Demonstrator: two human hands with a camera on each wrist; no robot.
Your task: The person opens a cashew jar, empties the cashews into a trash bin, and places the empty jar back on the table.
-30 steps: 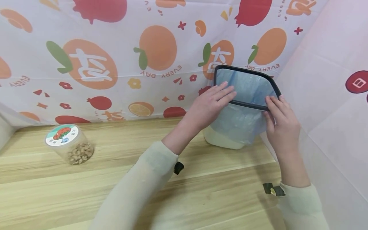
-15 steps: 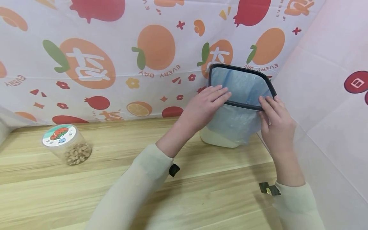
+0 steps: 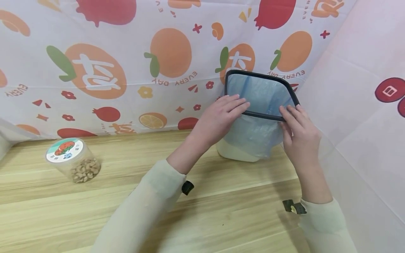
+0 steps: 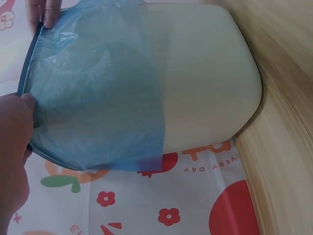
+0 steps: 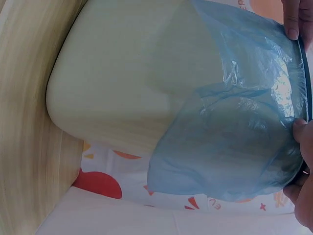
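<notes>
Both hands (image 3: 259,123) seemingly press the bin rim (image 3: 262,115).

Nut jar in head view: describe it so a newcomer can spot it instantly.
Start at the wooden tabletop and go to its far left, near the fruit-print backdrop. The nut jar stands there alone, well away from both hands at the cream bin. It is a small clear container of pale nuts with a round teal-and-white lid label.

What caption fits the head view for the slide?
Both hands, left hand and right hand, press the black rim over a blue bag lining a cream bin.
</notes>
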